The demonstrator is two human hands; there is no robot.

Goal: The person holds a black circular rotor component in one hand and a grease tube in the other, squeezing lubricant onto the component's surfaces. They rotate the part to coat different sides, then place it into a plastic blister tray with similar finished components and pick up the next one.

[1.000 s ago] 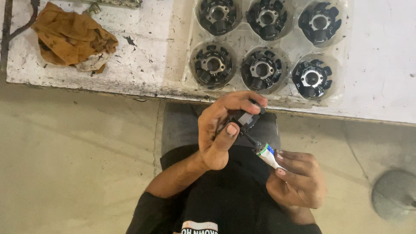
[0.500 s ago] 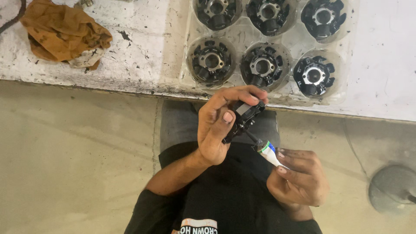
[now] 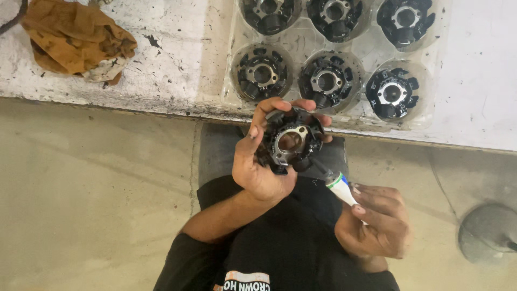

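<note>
- Black stator (image 3: 291, 143), round with a metal centre ring, sits just above frame centre in my view, held up off the bench.
- Left hand (image 3: 264, 161) is clenched around it from the 9 o'clock side: thumb on the near rim, fingers curled over the top edge at 12 o'clock. Open face is turned toward the camera.
- Right hand (image 3: 374, 226) is at 4 o'clock from the stator, grasping a small white tube (image 3: 342, 187) with a green and blue band.
- Tube's dark nozzle points toward 10 o'clock, tip right at the stator's lower right edge. I cannot tell whether it actually touches.
- Clear plastic tray (image 3: 301, 46) lies on the bench at 12 o'clock from the hands, with round pockets in two rows.
- I count six more black stators in the tray; the nearest one (image 3: 327, 81) is directly above the held part, well apart from it.
- Brown rag (image 3: 75, 40) is crumpled at the 10 o'clock corner of the frame on the white bench (image 3: 177, 59), whose surface is scuffed and stained.
- Grey round base (image 3: 487, 231) is on the concrete floor at 3 o'clock, partly cut off by the frame edge.
- Dark shirt fills the 6 o'clock area under both hands.
</note>
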